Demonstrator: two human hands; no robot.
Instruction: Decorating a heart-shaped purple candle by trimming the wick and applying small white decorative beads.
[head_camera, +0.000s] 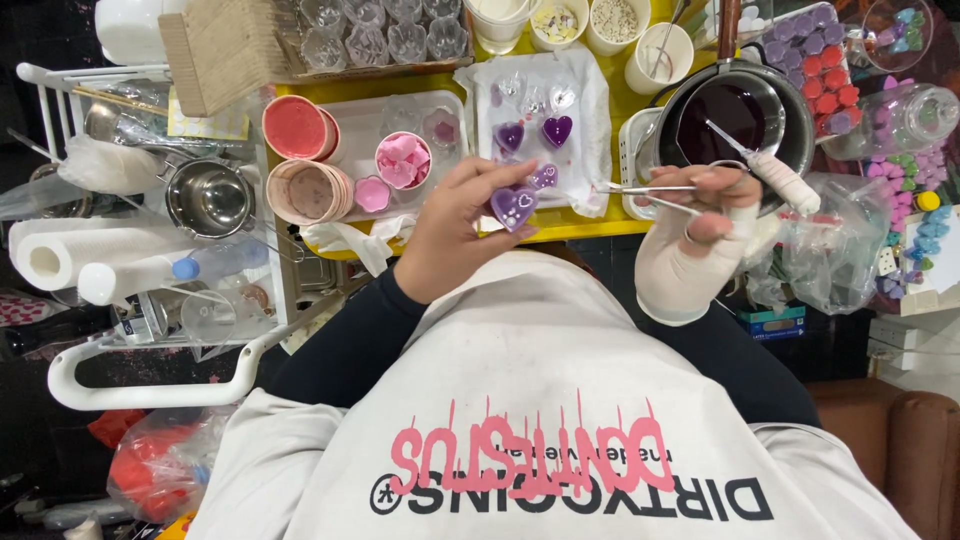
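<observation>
The person wears a black long-sleeved top under a white apron (560, 400) with pink and black lettering. The right hand (700, 240) has a white bandage wrapped round palm and wrist; the left hand (455, 235) is bare.

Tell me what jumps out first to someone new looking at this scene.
The purple heart pinched in the left hand at the centre draws the eye first. Next, the bandaged right hand holding tweezers beside it, with the pot of dark purple liquid just beyond. Two more purple hearts lie on a white sheet on the yellow table further back.
</observation>
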